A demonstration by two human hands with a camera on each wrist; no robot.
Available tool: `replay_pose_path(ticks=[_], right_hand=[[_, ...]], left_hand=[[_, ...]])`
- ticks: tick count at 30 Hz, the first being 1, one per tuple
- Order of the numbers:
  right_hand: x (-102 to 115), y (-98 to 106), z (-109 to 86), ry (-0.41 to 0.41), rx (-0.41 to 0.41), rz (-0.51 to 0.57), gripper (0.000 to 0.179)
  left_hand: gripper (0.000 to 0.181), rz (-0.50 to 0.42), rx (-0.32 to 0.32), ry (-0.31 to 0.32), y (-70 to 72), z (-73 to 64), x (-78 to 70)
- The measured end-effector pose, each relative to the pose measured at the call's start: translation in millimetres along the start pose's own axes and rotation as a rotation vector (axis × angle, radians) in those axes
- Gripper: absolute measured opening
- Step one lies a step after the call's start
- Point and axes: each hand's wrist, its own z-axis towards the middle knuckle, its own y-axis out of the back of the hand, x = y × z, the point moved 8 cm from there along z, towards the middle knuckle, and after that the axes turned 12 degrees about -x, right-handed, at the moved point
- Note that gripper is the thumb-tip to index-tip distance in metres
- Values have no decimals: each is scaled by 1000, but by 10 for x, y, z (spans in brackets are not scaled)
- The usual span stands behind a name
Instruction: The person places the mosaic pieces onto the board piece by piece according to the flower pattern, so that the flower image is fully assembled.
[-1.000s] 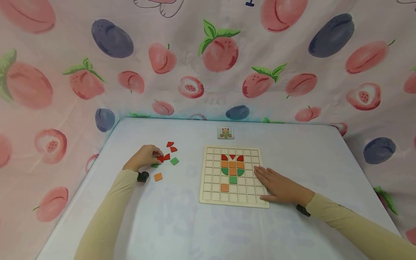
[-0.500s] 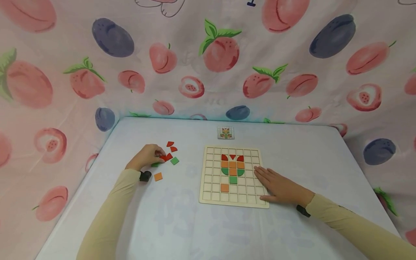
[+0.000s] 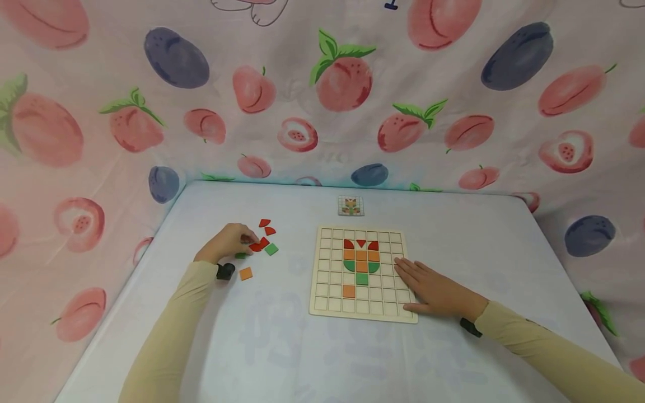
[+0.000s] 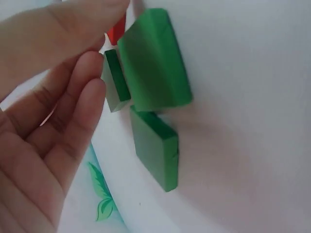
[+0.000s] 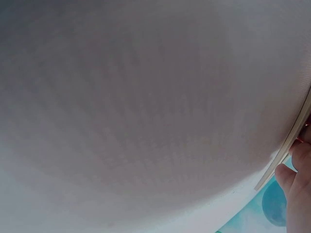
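Head view: At nine o'clock from the grid board, the left hand, grip curled, touches red pieces on the tabletop; any pinch cannot be told. At three o'clock, the right hand rests straight-fingered on the board's edge.

"Any words you can read?"
"None. A dark blue stroke on the fruit-print backdrop is cut off at the top edge; I can't tell whether it's a letter."
"And the right sleeve?"
"A dark mark, too small to read."
"The tablecloth?"
"Faint shapes, nothing legible."
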Motion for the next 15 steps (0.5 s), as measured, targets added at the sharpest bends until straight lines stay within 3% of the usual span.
replay_pose_path(ticks=[11, 15], right_hand=[[17, 22, -6, 48, -63, -2, 87], [45, 59, -5, 72, -110, -17, 85]], left_hand=[[23, 24, -4, -22, 2, 31, 2], [21, 48, -28, 7, 12, 41, 32]])
